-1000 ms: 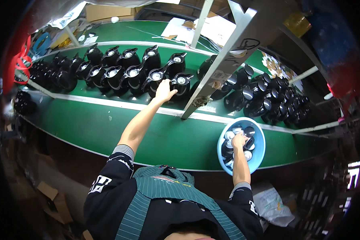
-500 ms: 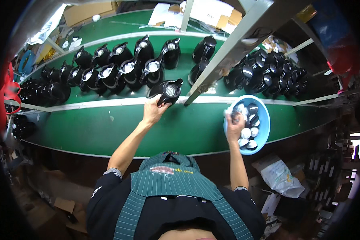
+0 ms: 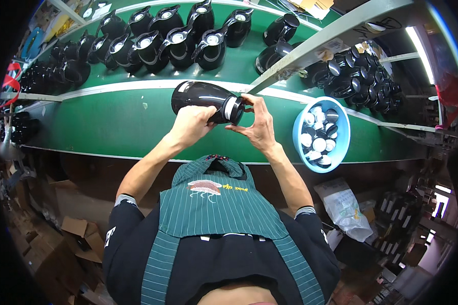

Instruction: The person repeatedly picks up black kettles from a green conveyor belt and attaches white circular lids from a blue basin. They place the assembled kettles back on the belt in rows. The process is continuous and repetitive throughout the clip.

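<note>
A shiny black vacuum jug (image 3: 201,95) lies tilted on its side above the green bench, its mouth end pointing right. My left hand (image 3: 192,124) is wrapped round its body from below. At the mouth sits a black lid (image 3: 237,111) beside a white band; my right hand (image 3: 260,124) has thumb and fingers curved round this lid. Whether the lid is fully seated, I cannot tell. To the right stands a light blue basin (image 3: 347,133) with several black-and-white lids (image 3: 319,145) in it.
Several open-topped black jugs (image 3: 180,47) stand in rows behind the bench's white rail (image 3: 122,89). Capped jugs (image 3: 356,76) crowd the far right. A grey metal post (image 3: 310,48) slants over the bench right of my hands. A plastic bag (image 3: 345,208) lies below the basin.
My right hand has come out of the basin and moved left to the jug's mouth with a lid. The jug has tipped onto its side in my left hand.
</note>
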A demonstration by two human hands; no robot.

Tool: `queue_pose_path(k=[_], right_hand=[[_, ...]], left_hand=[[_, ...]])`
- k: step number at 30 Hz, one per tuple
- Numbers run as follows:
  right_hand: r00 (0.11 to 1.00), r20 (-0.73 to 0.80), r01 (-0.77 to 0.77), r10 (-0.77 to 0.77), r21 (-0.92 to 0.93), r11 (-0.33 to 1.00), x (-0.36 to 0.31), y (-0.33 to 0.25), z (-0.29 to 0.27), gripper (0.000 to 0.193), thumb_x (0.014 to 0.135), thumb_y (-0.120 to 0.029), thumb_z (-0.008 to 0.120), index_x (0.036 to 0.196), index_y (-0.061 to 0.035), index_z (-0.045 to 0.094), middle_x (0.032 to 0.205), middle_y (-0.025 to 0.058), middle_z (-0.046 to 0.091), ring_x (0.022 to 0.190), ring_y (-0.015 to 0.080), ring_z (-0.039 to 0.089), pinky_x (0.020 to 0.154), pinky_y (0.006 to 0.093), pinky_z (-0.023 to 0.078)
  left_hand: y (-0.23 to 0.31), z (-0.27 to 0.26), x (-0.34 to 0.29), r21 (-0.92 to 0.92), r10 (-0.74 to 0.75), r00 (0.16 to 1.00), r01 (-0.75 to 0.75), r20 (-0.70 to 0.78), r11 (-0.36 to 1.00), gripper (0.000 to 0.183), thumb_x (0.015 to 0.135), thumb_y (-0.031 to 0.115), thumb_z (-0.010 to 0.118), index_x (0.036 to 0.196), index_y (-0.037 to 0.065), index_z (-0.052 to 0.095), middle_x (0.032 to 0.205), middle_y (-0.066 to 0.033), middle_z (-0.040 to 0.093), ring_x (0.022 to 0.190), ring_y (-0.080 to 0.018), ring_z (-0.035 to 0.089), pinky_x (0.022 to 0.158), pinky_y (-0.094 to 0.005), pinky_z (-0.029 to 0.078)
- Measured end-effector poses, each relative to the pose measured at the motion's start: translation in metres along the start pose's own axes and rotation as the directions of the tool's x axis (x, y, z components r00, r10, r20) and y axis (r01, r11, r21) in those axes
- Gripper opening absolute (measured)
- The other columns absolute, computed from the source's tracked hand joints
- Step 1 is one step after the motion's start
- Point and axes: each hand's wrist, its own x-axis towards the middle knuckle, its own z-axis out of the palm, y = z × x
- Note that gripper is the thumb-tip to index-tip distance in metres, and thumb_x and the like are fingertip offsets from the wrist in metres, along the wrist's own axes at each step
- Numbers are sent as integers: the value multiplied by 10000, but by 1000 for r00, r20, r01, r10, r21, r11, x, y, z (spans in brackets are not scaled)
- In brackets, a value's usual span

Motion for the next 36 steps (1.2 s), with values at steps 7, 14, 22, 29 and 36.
queue_pose_path(k=[7, 14, 22, 29, 36], right_hand=[[911, 319, 375, -262, -369, 851, -9, -11, -8, 857, 662, -105, 910, 1442, -92, 555, 1315, 182, 609, 1153, 377, 666, 946, 429, 605], [975, 222, 68, -4, -280, 958, -23, -17, 7, 784, 735, -339, 946, 1344, 13, 601, 1102, 180, 729, 945, 291, 758, 834, 366, 632], [919, 247, -300, 308, -70, 951, -28, -23, 24, 777, 739, -307, 972, 1304, -19, 524, 1086, 189, 749, 969, 272, 768, 864, 361, 621], [865, 445, 407, -230, -356, 841, -36, -34, 12, 800, 682, -38, 864, 1407, -50, 529, 1356, 215, 590, 1248, 391, 631, 1019, 424, 572], [492, 647, 840, -582, -177, 514, -33, -26, 4, 503, 874, -103, 664, 1368, -109, 571, 1446, 229, 565, 1344, 388, 591, 1115, 438, 539]], left_hand=[[-13, -23, -1, 19, 21, 972, -26, 236, 999, 226, 757, 154, 818, 813, 33, 635, 733, -194, 668, 745, -410, 692, 678, -489, 541], [-11, -22, 1, 119, 81, 956, -119, 282, 986, 175, 742, 163, 806, 873, 60, 750, 735, -185, 705, 736, -374, 728, 705, -469, 585], [-18, -7, -13, 107, -33, 957, 3, 287, 994, 156, 749, 164, 784, 863, 74, 729, 734, -182, 703, 752, -377, 724, 717, -475, 578], [-35, -34, 13, -189, 75, 798, 49, 598, 981, 327, 601, 182, 845, 876, 25, 762, 701, -137, 707, 637, -286, 681, 637, -399, 538], [-48, -17, 43, -343, 256, 408, 154, 876, 927, 373, 622, 226, 953, 860, 20, 752, 686, -29, 697, 631, -172, 636, 594, -322, 493]])
